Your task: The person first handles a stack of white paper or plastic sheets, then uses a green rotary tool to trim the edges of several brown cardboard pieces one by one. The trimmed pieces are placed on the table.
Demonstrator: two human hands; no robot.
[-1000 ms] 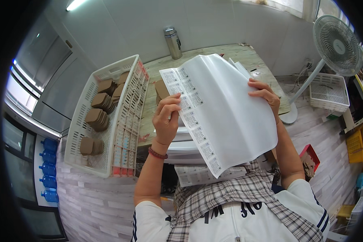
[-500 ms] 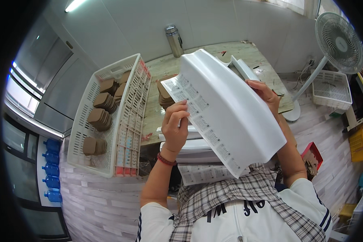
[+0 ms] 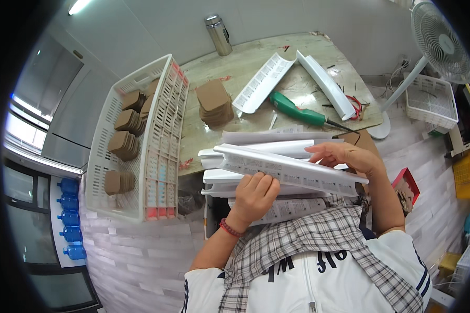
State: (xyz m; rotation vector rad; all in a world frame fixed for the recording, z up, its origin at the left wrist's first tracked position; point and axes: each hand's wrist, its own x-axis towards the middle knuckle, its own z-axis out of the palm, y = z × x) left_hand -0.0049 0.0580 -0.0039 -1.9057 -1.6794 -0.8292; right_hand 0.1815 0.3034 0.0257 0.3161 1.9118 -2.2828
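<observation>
My left hand [image 3: 256,196] is closed on the front edge of a curled glossy white sheet [image 3: 297,168] printed with rows of small labels. My right hand [image 3: 346,156] is over the sheet's right part, its fingers apart and loosely curved at the back edge. Whether those fingertips touch the sheet is hard to see. Beneath it, across my lap, lie several more curled white sheets [image 3: 224,176], and another printed sheet [image 3: 292,209] sticks out toward my apron.
On the table [image 3: 214,68] are a stack of brown cardboard pieces [image 3: 214,101], two curled sheets [image 3: 265,82], a green corded hand tool [image 3: 297,109] and a steel flask [image 3: 218,35]. A white crate [image 3: 164,135] with cardboard stacks stands left. A fan [image 3: 444,44] stands right.
The sheet, earlier raised and spread wide before me, has come down and curled over the other sheets. Both hands have lowered; the right hand's fingers have loosened from its far edge.
</observation>
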